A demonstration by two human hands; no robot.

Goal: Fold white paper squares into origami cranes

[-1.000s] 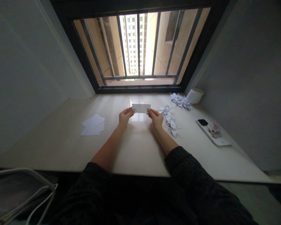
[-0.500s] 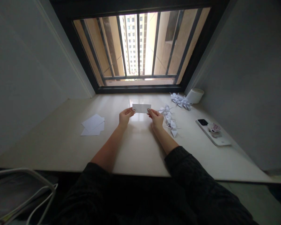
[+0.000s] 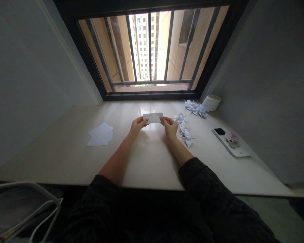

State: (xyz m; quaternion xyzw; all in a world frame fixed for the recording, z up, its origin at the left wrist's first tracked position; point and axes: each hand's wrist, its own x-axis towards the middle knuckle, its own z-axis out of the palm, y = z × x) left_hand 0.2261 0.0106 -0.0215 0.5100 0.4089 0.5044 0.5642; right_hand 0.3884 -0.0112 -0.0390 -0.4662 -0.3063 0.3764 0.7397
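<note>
Between my hands is a folded strip of white paper [image 3: 153,117], held by its two short ends above the sill. My left hand [image 3: 136,125] pinches the left end, thumb on the near face. At the right end, my right hand [image 3: 169,126] grips the paper between thumb and fingers. Just beyond my right hand lies a row of folded white paper cranes [image 3: 184,129]. Several loose white paper sheets [image 3: 101,134] overlap in a small pile to the left of my left hand.
A second cluster of paper cranes [image 3: 195,108] sits by a white roll [image 3: 211,102] at the back right. A white phone [image 3: 230,143] with a pink grip lies near the right wall. The barred window [image 3: 149,54] rises behind the pale sill [image 3: 66,152]. White cables [image 3: 45,192] hang at lower left.
The paper strip has tilted slightly, and my left thumb has slid a little inward along its lower edge. Both hands still hold its ends.
</note>
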